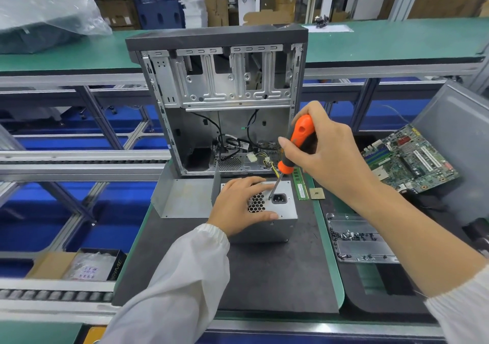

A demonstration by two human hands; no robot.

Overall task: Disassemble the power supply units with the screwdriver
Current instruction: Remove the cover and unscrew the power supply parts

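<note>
At centre mat I see the power supply unit (283, 209); my left hand (239, 205) presses flat on it, my right hand (321, 153), at two o'clock, grips the screwdriver (295, 148), its tip on the unit's top face.

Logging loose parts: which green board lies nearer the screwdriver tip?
The narrow memory stick right beside the power supply; the motherboard lies far right.

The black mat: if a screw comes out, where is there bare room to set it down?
The black mat is bare in front of the power supply, toward the near edge. Behind it the open computer case crowds in; beside it lie a memory stick and chip. The screw tray sits right.
</note>
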